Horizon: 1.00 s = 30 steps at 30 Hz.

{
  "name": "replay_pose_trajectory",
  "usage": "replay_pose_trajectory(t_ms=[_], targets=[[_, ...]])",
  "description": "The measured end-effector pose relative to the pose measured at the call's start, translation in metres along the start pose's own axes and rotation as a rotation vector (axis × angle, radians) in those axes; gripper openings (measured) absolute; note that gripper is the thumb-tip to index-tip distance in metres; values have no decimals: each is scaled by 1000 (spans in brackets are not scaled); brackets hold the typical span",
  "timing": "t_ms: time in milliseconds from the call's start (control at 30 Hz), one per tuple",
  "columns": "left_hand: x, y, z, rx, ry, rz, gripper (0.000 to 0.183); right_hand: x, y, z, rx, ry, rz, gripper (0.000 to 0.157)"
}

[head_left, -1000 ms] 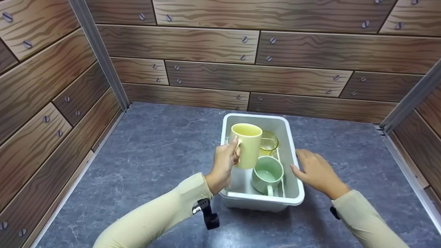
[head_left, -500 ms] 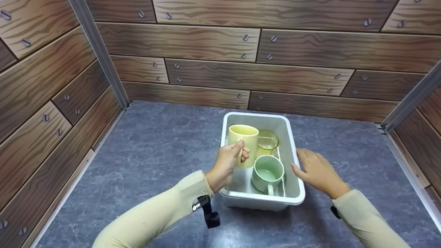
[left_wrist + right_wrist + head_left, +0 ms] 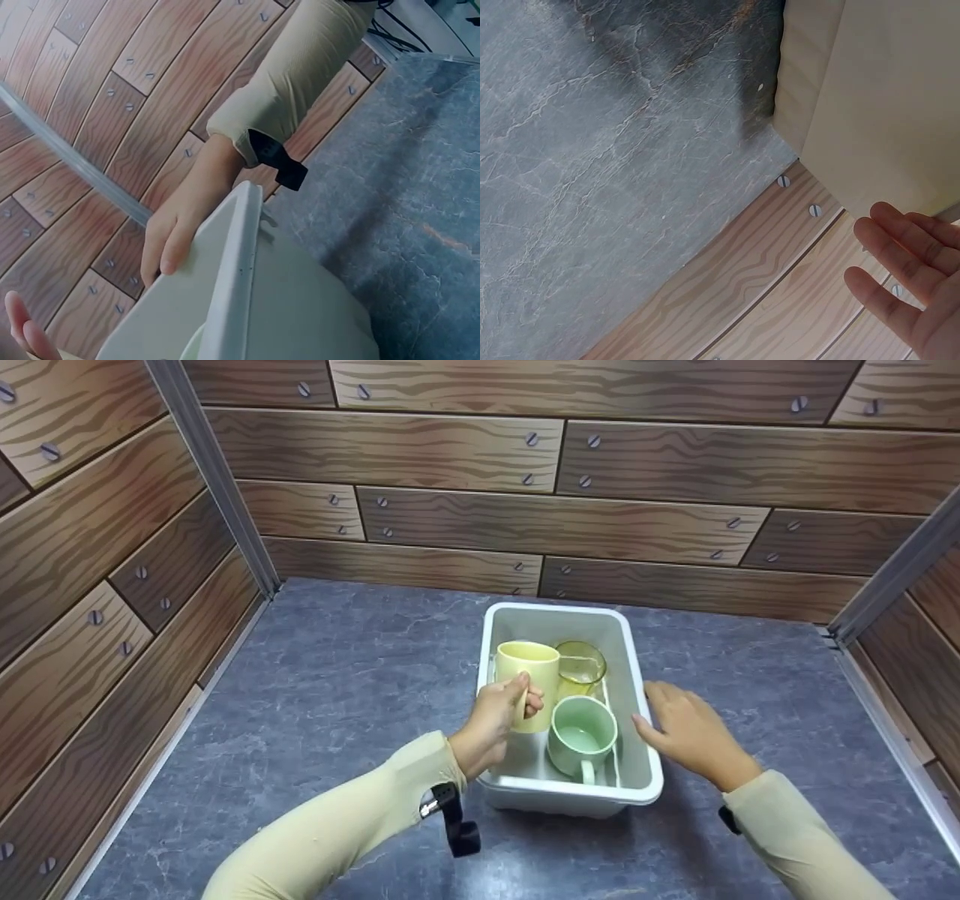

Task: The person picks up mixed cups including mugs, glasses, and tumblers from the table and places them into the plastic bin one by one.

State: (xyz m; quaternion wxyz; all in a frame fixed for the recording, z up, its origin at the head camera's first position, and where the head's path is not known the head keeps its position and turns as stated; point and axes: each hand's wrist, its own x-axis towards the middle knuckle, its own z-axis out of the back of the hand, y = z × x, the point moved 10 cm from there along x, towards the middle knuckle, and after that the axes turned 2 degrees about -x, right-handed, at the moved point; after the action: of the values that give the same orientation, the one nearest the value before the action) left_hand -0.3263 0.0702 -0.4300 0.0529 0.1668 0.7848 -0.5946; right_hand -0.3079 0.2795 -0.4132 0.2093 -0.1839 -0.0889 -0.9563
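Observation:
My left hand (image 3: 491,720) grips a pale yellow mug (image 3: 529,682) by its handle. The mug is upright, over the left part of a white plastic bin (image 3: 636,660); whether its base touches the bin floor cannot be told. Inside the bin, a green mug (image 3: 583,731) stands at the near right, and a clear yellow glass cup (image 3: 581,664) is behind it. At the bin's right rim is my right hand (image 3: 690,731), fingers fairly straight. The right wrist view shows its fingers (image 3: 900,259) against the bin wall. The left wrist view shows only fingertips (image 3: 30,334) of my left hand.
The bin stands on a grey marbled tabletop (image 3: 352,675). Wood-patterned panels (image 3: 450,457) enclose the back and both sides, with metal posts (image 3: 217,480) at the corners. A black strap (image 3: 456,825) hangs from the left wrist.
The left hand has lowered the yellow mug and shifted it slightly left, with its handle turned more toward me. The right hand stays at the rim.

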Motion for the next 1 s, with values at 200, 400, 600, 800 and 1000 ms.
replay_pose_trajectory(t_ms=[200,400,600,800,1000], targets=[[2,5,1,23,-12,19,36,0,2,3,4,-24,20,38],[4,10,0,17,-25,52,35,0,2,2,10,-19,15,39],[6,15,1,9,-39,84,31,0,0,0,14,8,-7,41],[10,21,0,-17,-46,116,32,0,-1,-1,15,17,-18,42],[10,26,-1,-12,-37,128,34,0,-1,-1,24,26,-19,44]])
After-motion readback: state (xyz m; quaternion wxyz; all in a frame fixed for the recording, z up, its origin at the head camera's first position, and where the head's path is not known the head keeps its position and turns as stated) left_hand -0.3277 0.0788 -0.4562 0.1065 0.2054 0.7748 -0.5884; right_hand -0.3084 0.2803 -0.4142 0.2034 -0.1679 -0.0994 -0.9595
